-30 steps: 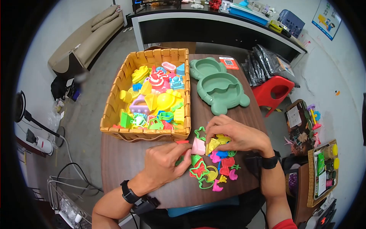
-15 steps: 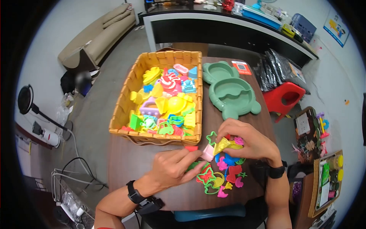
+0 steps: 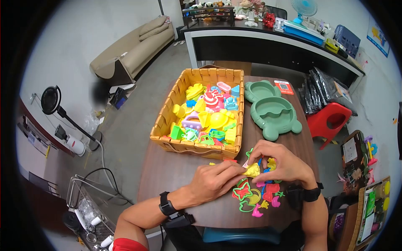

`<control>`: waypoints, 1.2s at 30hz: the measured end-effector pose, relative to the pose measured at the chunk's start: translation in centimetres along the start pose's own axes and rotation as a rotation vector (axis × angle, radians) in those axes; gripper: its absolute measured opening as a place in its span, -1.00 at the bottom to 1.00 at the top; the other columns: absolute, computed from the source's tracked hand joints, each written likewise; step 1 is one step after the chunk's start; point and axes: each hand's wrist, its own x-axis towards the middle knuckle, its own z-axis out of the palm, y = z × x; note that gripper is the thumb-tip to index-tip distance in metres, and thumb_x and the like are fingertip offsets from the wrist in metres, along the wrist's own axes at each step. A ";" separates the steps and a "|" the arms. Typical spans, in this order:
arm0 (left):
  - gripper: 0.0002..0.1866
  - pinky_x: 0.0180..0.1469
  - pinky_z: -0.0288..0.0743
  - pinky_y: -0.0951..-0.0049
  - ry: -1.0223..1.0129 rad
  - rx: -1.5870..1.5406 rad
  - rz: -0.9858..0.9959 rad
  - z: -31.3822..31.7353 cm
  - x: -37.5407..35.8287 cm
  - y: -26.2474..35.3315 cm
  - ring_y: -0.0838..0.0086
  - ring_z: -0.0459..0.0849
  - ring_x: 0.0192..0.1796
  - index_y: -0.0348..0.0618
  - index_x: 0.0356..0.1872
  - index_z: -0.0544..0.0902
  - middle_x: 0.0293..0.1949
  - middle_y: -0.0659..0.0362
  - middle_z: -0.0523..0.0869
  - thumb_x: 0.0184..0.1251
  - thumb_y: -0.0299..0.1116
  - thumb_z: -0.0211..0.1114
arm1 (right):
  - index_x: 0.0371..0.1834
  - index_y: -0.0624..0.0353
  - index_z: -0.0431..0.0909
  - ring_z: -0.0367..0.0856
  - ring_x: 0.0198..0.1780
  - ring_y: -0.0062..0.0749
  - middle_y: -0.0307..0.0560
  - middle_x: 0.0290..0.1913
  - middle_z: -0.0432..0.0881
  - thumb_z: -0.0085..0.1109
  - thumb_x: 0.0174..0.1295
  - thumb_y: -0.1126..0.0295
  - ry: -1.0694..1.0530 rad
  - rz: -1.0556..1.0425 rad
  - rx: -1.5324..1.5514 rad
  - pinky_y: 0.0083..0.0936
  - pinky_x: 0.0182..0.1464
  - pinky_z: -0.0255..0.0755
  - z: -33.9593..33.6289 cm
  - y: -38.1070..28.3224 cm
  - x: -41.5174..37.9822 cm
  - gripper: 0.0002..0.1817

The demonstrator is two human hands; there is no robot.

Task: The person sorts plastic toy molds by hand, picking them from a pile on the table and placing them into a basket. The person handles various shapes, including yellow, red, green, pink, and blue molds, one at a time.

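Note:
A yellow toy mould (image 3: 252,170) with a bumpy surface is between my two hands over the near part of the table. My left hand (image 3: 220,178) pinches its left end, fingers closed. The thumb and fingers of my right hand (image 3: 284,163) curve around it from above and the right. A bit of a pale pink piece (image 3: 245,164) shows by my left fingertips, mostly hidden. Below my hands lie plastic cutter shapes: a green butterfly outline (image 3: 242,190), a red piece (image 3: 272,190), a yellow crescent (image 3: 254,196) and a pink piece (image 3: 257,211).
A woven basket (image 3: 167,144) full of colourful plastic toys stands at the table's left. Green bear-shaped plates (image 3: 274,125) lie to its right, near a red-and-white card (image 3: 284,87). Beyond the table's right edge is a red plastic chair (image 3: 328,121).
My left fingers have moved from the pink piece to the yellow mould, which my right hand was holding. The camera view has shifted, so the scene sits further right and lower.

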 end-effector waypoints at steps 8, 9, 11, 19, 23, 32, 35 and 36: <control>-0.72 -0.45 0.53 0.24 -0.008 0.039 0.046 -0.5 1.1 -0.9 0.22 0.74 -0.44 -0.14 -0.16 0.60 -0.24 0.06 0.61 0.53 -0.44 0.63 | 0.18 0.26 0.82 0.82 0.08 -0.67 -0.27 0.04 0.87 0.59 0.69 0.34 0.266 0.165 0.300 -0.57 0.12 0.69 0.3 4.2 0.2 -0.77; -0.72 -0.45 0.53 0.24 -0.008 0.039 0.049 -0.6 1.1 -1.0 0.22 0.74 -0.44 -0.14 -0.16 0.60 -0.24 0.06 0.61 0.53 -0.44 0.63 | 0.18 0.26 0.82 0.82 0.08 -0.67 -0.27 0.04 0.87 0.59 0.69 0.34 0.269 0.164 0.300 -0.57 0.12 0.69 0.2 4.2 0.2 -0.77; -0.72 -0.45 0.53 0.24 -0.007 0.040 0.055 -0.6 1.4 -1.2 0.22 0.74 -0.44 -0.14 -0.15 0.60 -0.23 0.06 0.61 0.53 -0.44 0.63 | 0.14 0.29 0.81 0.84 0.05 -0.66 -0.27 0.02 0.86 0.52 0.76 0.31 0.275 0.203 0.323 -0.56 0.14 0.72 0.1 4.2 0.2 -0.77; -0.72 -0.45 0.54 0.26 -0.025 0.040 0.068 -1.4 1.2 -1.8 0.23 0.75 -0.42 -0.14 -0.11 0.60 -0.20 0.06 0.60 0.53 -0.44 0.63 | 0.10 0.29 0.83 0.86 0.01 -0.65 -0.25 -0.06 0.88 0.45 0.82 0.31 0.251 0.193 0.291 -0.56 0.12 0.74 0.8 4.2 0.7 -0.77; -0.72 -0.45 0.54 0.26 -0.027 0.040 0.070 -1.8 0.7 -2.1 0.24 0.76 -0.41 -0.15 -0.09 0.59 -0.18 0.05 0.60 0.53 -0.44 0.63 | 0.07 0.28 0.84 0.83 -0.02 -0.67 -0.27 -0.08 0.89 0.46 0.81 0.27 0.254 0.145 0.292 -0.58 0.06 0.69 1.2 5.0 0.7 -0.75; -0.71 -0.44 0.55 0.28 -0.042 0.020 0.080 -2.4 -0.4 -2.6 0.25 0.76 -0.40 -0.15 -0.05 0.59 -0.14 0.05 0.59 0.53 -0.45 0.62 | 0.05 0.24 0.86 0.67 -0.12 -0.74 -0.32 -0.12 0.85 0.54 0.76 0.21 0.242 0.145 0.274 -0.57 -0.07 0.55 2.0 4.7 1.3 -0.73; -0.71 -0.44 0.55 0.29 -0.045 0.015 0.076 -2.2 -0.4 -2.4 0.25 0.77 -0.39 -0.15 -0.03 0.59 -0.13 0.05 0.59 0.53 -0.45 0.62 | 0.06 0.25 0.86 0.69 -0.12 -0.73 -0.31 -0.13 0.85 0.54 0.76 0.20 0.233 0.139 0.250 -0.56 -0.06 0.56 1.9 4.6 1.2 -0.72; -0.70 -0.44 0.55 0.29 -0.046 0.014 0.075 -2.2 -0.4 -2.4 0.25 0.77 -0.39 -0.15 -0.03 0.59 -0.12 0.05 0.59 0.53 -0.45 0.62 | 0.06 0.25 0.86 0.69 -0.12 -0.73 -0.31 -0.13 0.85 0.54 0.76 0.20 0.233 0.141 0.251 -0.56 -0.06 0.56 1.8 4.4 1.1 -0.72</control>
